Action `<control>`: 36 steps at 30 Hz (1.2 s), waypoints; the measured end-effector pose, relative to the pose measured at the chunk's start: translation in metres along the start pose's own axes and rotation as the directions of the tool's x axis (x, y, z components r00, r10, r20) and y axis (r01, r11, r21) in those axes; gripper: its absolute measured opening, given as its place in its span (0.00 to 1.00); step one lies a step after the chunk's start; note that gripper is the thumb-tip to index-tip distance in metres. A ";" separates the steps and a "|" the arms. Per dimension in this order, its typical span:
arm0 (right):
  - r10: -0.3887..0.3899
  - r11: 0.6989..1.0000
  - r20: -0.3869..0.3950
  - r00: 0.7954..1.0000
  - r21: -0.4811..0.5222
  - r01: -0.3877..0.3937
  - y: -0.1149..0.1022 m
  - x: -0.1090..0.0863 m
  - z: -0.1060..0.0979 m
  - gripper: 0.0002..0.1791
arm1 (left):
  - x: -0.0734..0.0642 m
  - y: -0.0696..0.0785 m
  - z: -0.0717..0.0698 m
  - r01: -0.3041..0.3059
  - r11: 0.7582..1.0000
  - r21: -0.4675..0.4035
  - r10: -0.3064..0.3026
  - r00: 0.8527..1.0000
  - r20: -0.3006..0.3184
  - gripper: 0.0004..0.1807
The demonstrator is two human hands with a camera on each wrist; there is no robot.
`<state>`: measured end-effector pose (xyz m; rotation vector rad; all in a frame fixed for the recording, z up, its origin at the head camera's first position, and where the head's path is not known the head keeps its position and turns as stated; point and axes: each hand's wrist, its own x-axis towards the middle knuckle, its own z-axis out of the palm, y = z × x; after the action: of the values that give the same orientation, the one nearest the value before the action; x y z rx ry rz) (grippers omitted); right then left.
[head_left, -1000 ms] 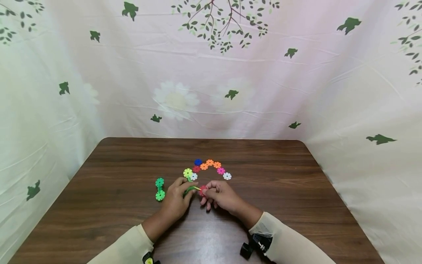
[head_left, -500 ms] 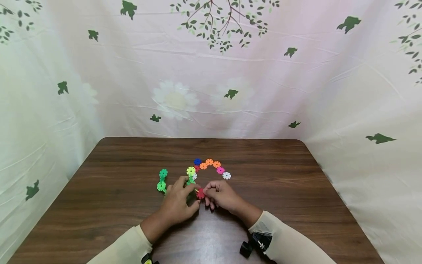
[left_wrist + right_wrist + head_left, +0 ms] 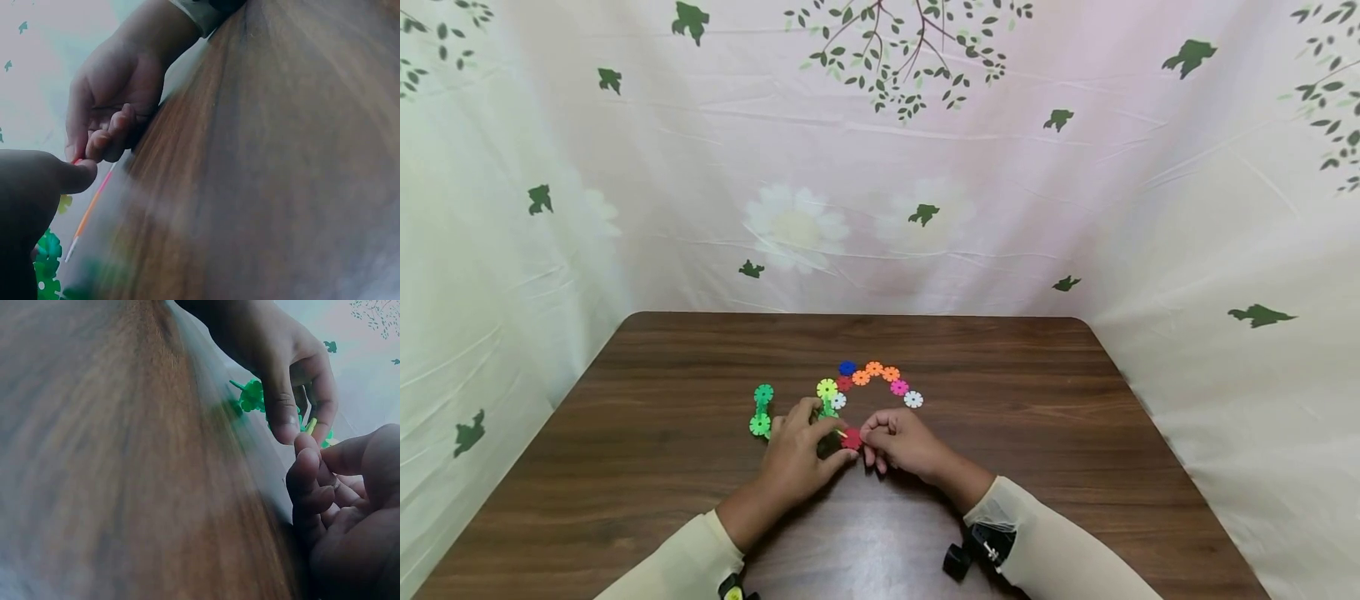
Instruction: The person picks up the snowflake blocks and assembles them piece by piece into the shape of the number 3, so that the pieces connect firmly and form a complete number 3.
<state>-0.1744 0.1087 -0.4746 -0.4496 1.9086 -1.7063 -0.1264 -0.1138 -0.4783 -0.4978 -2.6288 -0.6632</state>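
In the head view my right hand [image 3: 906, 442] pinches a red interlocking disc [image 3: 851, 438] between thumb and fingers. My left hand [image 3: 797, 454] faces it, thumb and forefinger spread around the near end of a chain of notched plastic discs. Green discs [image 3: 761, 424] of that chain stick out past the left of the hand, and a yellow-green disc [image 3: 827, 388] shows beyond its fingertips. Between the left thumb and forefinger a yellow disc [image 3: 311, 426] appears edge-on in the right wrist view. The left palm hides the chain's middle.
Beyond the hands an arc of discs lies on the brown wooden table [image 3: 1037, 433]: blue [image 3: 847, 367], red, orange [image 3: 875, 367], pink [image 3: 899, 387] and white [image 3: 913, 399]. A printed cloth [image 3: 880, 150] hangs behind and along both sides.
The left thumb has moved forward and right to the red disc. The green chain end has shifted away from me, and the red disc has come slightly left with the right hand.
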 end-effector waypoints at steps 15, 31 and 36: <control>-0.044 0.999 -0.110 0.993 -0.035 0.040 0.000 0.016 -0.006 0.13 | 0.003 -0.014 0.002 0.005 1.000 0.004 -0.005 1.000 -0.009 0.20; -0.028 0.957 -0.071 0.997 -0.290 0.006 -0.008 0.071 -0.014 0.25 | 0.005 -0.025 0.001 0.044 0.998 0.038 -0.041 0.996 -0.079 0.21; -0.046 0.951 -0.133 0.990 -0.310 0.003 -0.007 0.078 -0.012 0.19 | 0.005 -0.027 0.003 0.045 0.999 0.007 -0.044 0.994 -0.097 0.20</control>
<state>-0.2447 0.0728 -0.4799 -0.4830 2.2950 -1.4890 -0.1427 -0.1332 -0.4889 -0.3948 -2.5569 -0.6715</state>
